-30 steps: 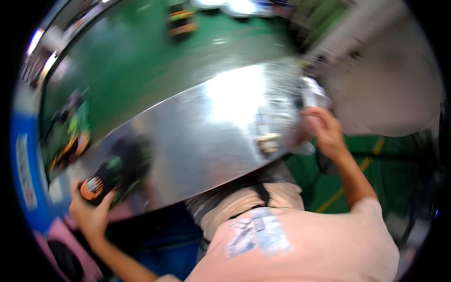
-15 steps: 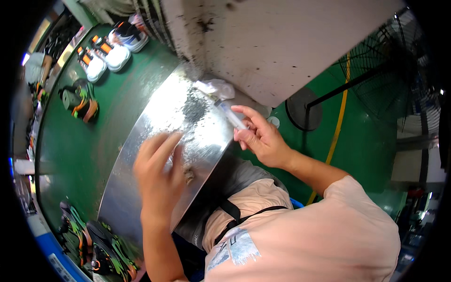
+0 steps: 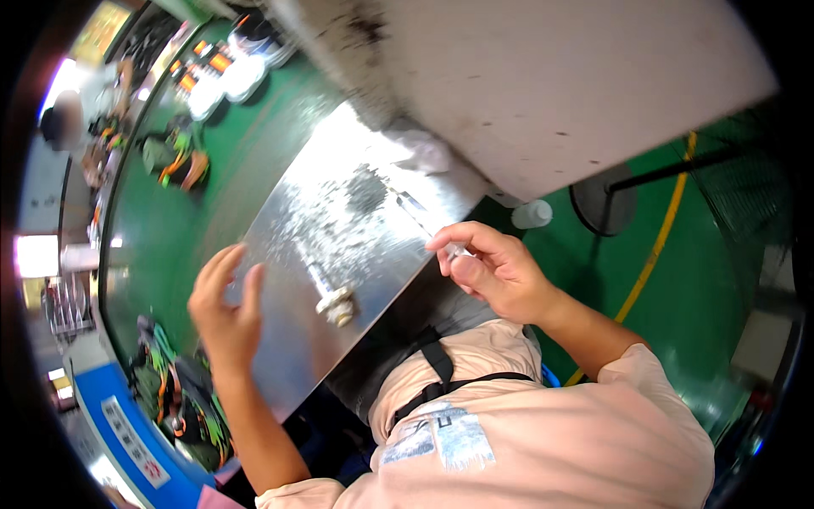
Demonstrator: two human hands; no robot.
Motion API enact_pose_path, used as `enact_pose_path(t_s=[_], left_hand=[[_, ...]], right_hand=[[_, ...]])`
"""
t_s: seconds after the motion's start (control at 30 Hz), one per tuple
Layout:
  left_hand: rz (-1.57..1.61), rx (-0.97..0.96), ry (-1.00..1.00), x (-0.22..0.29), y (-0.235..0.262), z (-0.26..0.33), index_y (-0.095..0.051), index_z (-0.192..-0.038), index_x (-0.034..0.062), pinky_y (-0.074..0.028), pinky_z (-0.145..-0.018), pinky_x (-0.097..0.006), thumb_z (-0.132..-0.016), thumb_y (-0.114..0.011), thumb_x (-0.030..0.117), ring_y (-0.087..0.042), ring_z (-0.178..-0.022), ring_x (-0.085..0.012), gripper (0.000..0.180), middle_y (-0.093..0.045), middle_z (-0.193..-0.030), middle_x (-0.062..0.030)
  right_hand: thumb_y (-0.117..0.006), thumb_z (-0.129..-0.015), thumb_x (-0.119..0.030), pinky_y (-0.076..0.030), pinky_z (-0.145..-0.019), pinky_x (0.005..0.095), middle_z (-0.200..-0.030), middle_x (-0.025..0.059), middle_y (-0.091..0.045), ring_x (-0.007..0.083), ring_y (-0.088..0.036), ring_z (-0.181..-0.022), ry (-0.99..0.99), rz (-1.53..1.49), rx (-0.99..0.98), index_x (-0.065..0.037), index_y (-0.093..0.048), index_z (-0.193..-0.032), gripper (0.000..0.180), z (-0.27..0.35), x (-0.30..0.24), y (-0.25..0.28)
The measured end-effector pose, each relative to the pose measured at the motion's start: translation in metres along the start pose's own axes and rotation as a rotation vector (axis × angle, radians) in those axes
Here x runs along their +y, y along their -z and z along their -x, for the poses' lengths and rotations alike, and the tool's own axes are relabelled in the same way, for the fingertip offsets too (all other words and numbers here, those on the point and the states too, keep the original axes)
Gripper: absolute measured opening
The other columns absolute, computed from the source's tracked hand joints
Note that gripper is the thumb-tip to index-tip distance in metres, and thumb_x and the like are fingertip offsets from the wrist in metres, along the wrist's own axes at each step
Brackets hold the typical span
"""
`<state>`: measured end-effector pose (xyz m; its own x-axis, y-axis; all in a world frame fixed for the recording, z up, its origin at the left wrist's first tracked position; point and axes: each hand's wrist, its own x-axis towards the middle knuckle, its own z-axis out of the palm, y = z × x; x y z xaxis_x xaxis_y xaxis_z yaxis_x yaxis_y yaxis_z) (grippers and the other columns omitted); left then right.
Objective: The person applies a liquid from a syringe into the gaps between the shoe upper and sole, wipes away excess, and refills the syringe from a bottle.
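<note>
– White slim tool (image 3: 459, 251): where is it held?
– Pinched in the right hand (image 3: 498, 270), by the metal table's (image 3: 290, 352) near edge; long axis seemingly up-left, blurred.
– Left hand (image 3: 225, 304)?
– Nothing held, thumb spread, farther off. Beige lump (image 3: 337, 307) is seen between hands.

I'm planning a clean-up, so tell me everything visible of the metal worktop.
The metal worktop looks like shiny, silvery sheet metal, lying flat, slanting across the view. Glare and grey speckled residue, with one darker patch, cover much of its far half. A pale, lumpy object rests toward its near edge; crumpled whitish film lies at its far end.
</note>
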<state>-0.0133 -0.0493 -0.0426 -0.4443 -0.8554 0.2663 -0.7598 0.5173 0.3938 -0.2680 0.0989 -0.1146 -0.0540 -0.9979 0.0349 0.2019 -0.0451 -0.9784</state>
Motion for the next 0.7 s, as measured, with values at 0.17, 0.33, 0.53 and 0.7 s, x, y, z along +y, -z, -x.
enact_pose_path(t_s=[0.17, 0.33, 0.53, 0.7], left_hand=[[-0.441, 0.182, 0.444, -0.068, 0.093, 0.096, -0.055, -0.113, 0.0001, -0.043, -0.084, -0.034, -0.071, -0.071, 0.012, -0.055, -0.102, -0.0265, 0.046, -0.057, -0.114, -0.0155], [-0.491, 0.067, 0.892, -0.085, 0.133, 0.172, -0.034, -0.132, -0.0005, -0.040, -0.092, -0.038, -0.055, -0.082, 0.028, -0.052, -0.107, -0.0350, 0.094, -0.053, -0.117, -0.0227], [-0.185, 0.193, 0.925, -0.058, 0.100, 0.158, -0.060, -0.098, -0.0013, -0.049, -0.072, -0.032, -0.054, -0.080, 0.013, -0.064, -0.078, -0.0240, 0.050, -0.066, -0.086, -0.0127], [-0.406, 0.236, 0.197, 0.001, 0.064, 0.183, -0.064, -0.097, 0.0039, -0.048, -0.081, -0.038, -0.065, -0.058, 0.006, -0.061, -0.097, -0.0312, 0.032, -0.064, -0.100, -0.0155]], right_hand=[[-0.057, -0.085, -0.005, -0.041, -0.068, 0.0170, -0.083, -0.0007, -0.054, 0.0031, -0.047, -0.073, -0.087, 0.111, -0.134, -0.002, -0.051, -0.120, 0.036, -0.023, -0.006, -0.001], [-0.054, -0.086, -0.004, -0.036, -0.058, 0.0173, -0.075, -0.0023, -0.051, 0.0034, -0.044, -0.066, -0.045, 0.325, -0.075, -0.002, -0.055, -0.111, 0.026, -0.036, -0.001, 0.040], [-0.049, -0.091, -0.015, -0.021, -0.046, 0.0164, -0.064, -0.0063, -0.039, 0.0009, -0.031, -0.054, -0.090, 0.403, -0.101, -0.004, -0.050, -0.111, 0.022, -0.054, -0.029, 0.060], [-0.044, -0.094, -0.032, -0.019, -0.041, 0.0151, -0.061, -0.0053, -0.039, -0.0001, -0.029, -0.049, -0.118, 0.321, -0.040, -0.008, -0.048, -0.108, 0.029, -0.058, -0.085, 0.066]])
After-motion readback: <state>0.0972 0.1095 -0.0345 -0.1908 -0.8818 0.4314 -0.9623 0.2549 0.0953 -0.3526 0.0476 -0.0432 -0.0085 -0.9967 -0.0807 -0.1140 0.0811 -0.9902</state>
